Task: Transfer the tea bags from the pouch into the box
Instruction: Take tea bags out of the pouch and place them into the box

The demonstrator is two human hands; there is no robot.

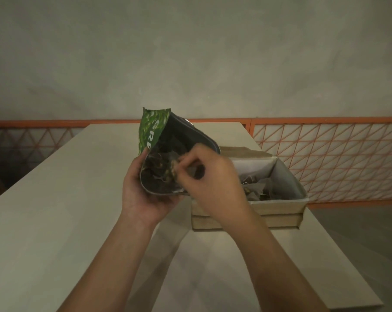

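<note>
The left hand [143,190] grasps the green pouch [165,152] from below, holding it open above the surface [55,210]. The right hand [210,174] reaches into its mouth, fingers [188,164] pinching what looks like a tea bag [175,171]. Just right stands the open box [280,203], with tea bags inside.

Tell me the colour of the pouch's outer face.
The pouch is green with a pale leafy pattern and white lettering, seen in the head view.
</note>
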